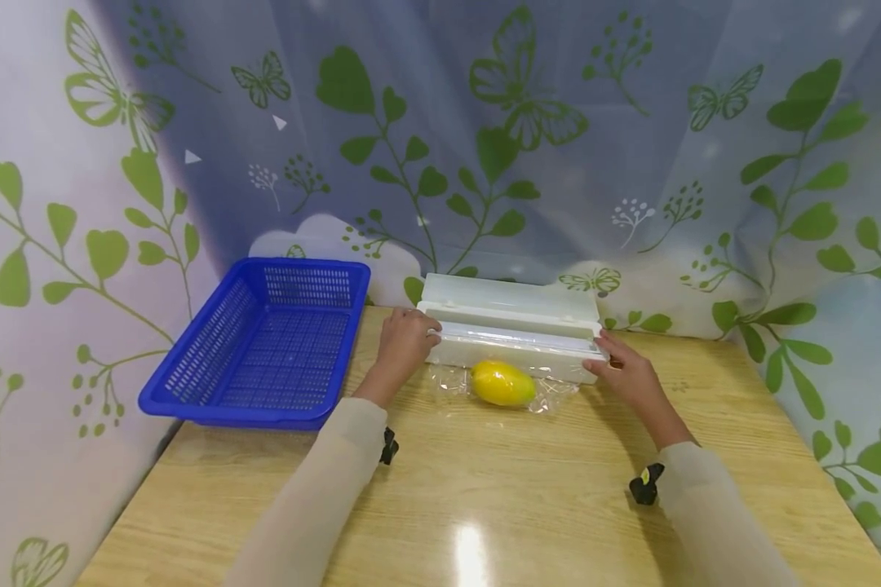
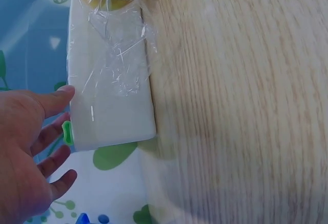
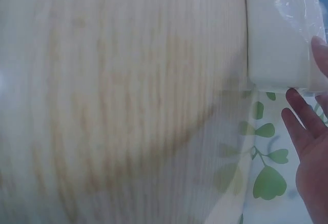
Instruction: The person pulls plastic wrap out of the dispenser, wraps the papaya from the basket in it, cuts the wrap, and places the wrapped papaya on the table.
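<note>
A white cling film dispenser box (image 1: 514, 359) lies on the table with its lid (image 1: 510, 297) raised at the back. Clear cling film (image 1: 554, 393) comes over its front and surrounds a yellow mango (image 1: 502, 383) with a greenish end. My left hand (image 1: 405, 338) is at the box's left end. In the left wrist view its thumb is at the upper edge, the other fingers spread loosely beside a small green piece (image 2: 67, 133). My right hand (image 1: 627, 375) touches the right end, thumb at the front edge and fingers extended along the side.
A blue plastic basket (image 1: 253, 414) with slotted walls stands left of the box, close to my left forearm. Behind the wooden table (image 1: 543, 489) hangs a curtain (image 1: 440, 163) printed with leaves and butterflies, close behind the raised lid.
</note>
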`<state>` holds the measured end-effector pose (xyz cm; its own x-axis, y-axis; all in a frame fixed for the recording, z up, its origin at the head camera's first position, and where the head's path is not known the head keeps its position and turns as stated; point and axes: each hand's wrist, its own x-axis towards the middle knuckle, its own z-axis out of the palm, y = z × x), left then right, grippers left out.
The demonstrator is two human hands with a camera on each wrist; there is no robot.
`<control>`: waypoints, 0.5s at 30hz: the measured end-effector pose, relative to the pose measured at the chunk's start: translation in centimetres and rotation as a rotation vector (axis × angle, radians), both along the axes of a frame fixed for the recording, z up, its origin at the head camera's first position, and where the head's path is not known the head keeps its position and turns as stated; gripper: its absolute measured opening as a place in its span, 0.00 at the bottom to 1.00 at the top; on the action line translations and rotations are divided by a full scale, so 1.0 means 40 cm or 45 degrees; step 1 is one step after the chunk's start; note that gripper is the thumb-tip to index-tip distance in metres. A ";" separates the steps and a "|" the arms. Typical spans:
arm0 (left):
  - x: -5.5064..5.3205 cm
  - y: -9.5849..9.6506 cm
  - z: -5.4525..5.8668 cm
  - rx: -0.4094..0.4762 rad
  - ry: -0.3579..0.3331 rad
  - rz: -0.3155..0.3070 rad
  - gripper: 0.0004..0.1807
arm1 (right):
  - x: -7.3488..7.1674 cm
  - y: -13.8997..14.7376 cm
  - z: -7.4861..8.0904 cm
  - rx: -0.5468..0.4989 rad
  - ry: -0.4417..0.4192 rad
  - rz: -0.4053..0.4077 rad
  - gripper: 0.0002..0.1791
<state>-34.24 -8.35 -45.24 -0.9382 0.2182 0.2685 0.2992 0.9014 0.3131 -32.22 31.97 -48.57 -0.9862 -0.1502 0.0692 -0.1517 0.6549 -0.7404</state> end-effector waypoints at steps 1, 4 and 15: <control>-0.001 0.000 -0.003 0.015 0.004 0.001 0.10 | 0.001 -0.001 0.001 0.008 0.008 0.013 0.41; -0.002 0.002 -0.009 0.046 0.011 0.006 0.09 | 0.005 -0.005 0.005 0.014 0.010 0.031 0.40; 0.017 0.004 -0.014 0.057 0.088 -0.001 0.04 | 0.019 -0.017 0.004 0.006 0.237 -0.051 0.23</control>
